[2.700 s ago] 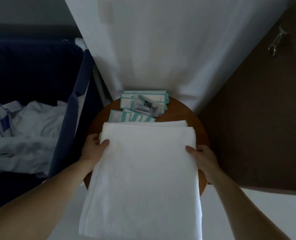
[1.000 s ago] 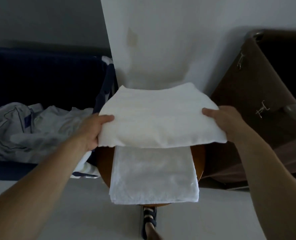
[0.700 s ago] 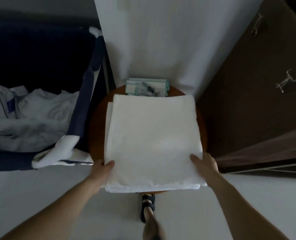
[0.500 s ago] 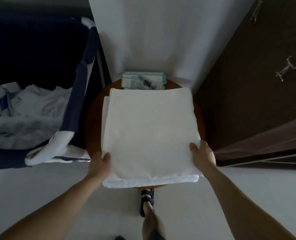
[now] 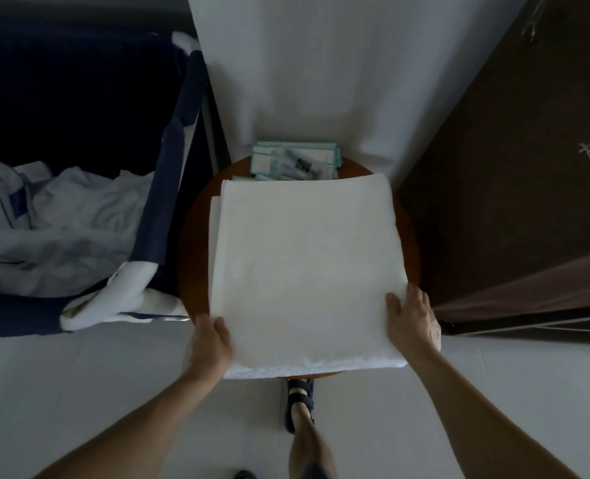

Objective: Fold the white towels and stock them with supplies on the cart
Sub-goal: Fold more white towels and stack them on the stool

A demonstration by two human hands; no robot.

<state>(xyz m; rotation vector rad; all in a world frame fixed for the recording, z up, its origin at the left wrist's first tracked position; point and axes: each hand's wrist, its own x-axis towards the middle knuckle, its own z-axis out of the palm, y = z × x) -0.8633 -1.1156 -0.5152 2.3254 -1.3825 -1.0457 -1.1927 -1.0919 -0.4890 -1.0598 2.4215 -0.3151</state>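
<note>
at the centre of the frame a folded white towel point(image 5: 307, 271) lies on a round wooden table point(image 5: 193, 257), its near edge hanging just over the rim. the left hand point(image 5: 208, 344) grips the lower left corner with the thumb on top, and the right hand point(image 5: 412, 321) clasps the lower right corner, thumb on top and fingers curled along the side edge. the step in hand looks like squaring the fold: a second layer shows as a strip along the left side, so it would pay to draw both corners evenly, line up the edges and press flat before lifting. just beyond the towel's far edge, upper centre, sit teal-bordered supply packets point(image 5: 295, 164) (one small item there carries a dark label, too small to read); no other writing or brand is legible. at the left a navy fabric bin point(image 5: 169, 188) holds crumpled linen point(image 5: 61, 229).
</note>
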